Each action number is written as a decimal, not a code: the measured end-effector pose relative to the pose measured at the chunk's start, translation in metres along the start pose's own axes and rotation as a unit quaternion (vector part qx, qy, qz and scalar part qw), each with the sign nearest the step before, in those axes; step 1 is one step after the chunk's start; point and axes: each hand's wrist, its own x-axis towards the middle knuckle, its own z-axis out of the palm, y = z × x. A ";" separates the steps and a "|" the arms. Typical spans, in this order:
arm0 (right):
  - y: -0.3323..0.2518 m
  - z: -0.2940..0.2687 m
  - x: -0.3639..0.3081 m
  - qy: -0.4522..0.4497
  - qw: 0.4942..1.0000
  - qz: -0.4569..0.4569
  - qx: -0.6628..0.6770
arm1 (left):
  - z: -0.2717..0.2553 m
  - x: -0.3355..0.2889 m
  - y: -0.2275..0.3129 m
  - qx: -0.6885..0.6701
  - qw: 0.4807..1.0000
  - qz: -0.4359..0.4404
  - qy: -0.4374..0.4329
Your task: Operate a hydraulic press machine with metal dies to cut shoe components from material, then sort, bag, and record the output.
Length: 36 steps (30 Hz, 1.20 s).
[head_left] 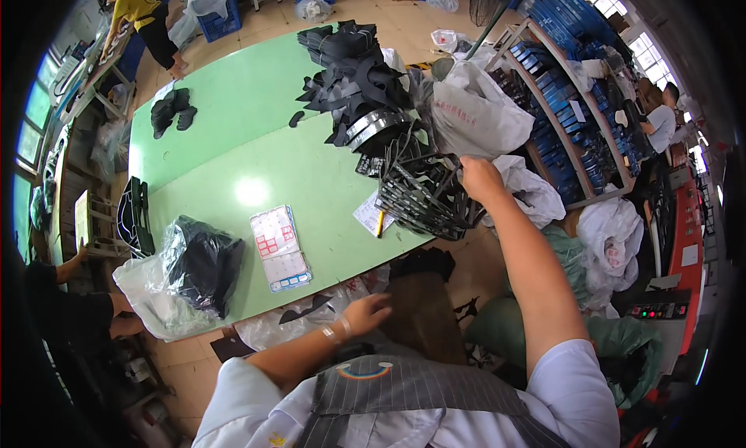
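Two bare hands at this green worktop (pixel 198 156): the right hand (pixel 482 179) has its fingers clenched on the edge of a tangle of black straps (pixel 423 198), which sits at the worktop's right-hand corner, partly hanging over the edge. The left hand (pixel 367 314) is kinda blurry, fingers loose and released, just off the near edge. There's a yellow pen (pixel 380 223) right beside the straps, and a black fabric pile (pixel 365 87) behind them.
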 end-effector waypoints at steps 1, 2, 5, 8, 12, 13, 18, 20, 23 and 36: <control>0.000 0.004 0.002 -0.015 1.000 0.013 -0.002 | -0.007 -0.018 -0.009 0.022 0.999 -0.041 0.000; 0.000 0.008 0.002 -0.030 0.999 0.027 -0.004 | -0.013 -0.035 -0.017 0.045 0.996 -0.081 -0.003; -0.010 0.018 0.008 -0.055 0.998 0.036 -0.014 | -0.019 -0.077 -0.074 0.090 0.984 -0.148 0.029; 0.002 0.018 0.009 -0.074 0.995 0.063 -0.002 | -0.032 -0.088 -0.072 0.061 0.976 -0.174 0.116; 0.003 0.015 0.010 -0.051 0.996 0.074 0.004 | -0.036 -0.105 -0.123 0.118 0.955 -0.256 0.086; 0.003 0.015 0.008 -0.054 0.995 0.078 0.014 | -0.037 -0.106 -0.134 0.138 0.943 -0.293 0.070; 0.002 0.001 -0.016 0.162 0.986 -0.007 0.028 | -0.039 -0.103 -0.187 0.258 0.939 -0.211 0.082; 0.009 -0.009 -0.040 0.211 0.977 -0.003 0.039 | -0.034 -0.076 -0.162 0.259 0.947 -0.140 0.130; 0.006 -0.018 -0.082 0.320 0.942 -0.010 0.098 | -0.024 -0.032 -0.128 0.251 0.957 -0.081 0.123; -0.147 0.193 -0.464 0.028 0.797 0.436 0.417 | 0.102 0.261 -0.171 0.488 0.868 -0.038 -0.085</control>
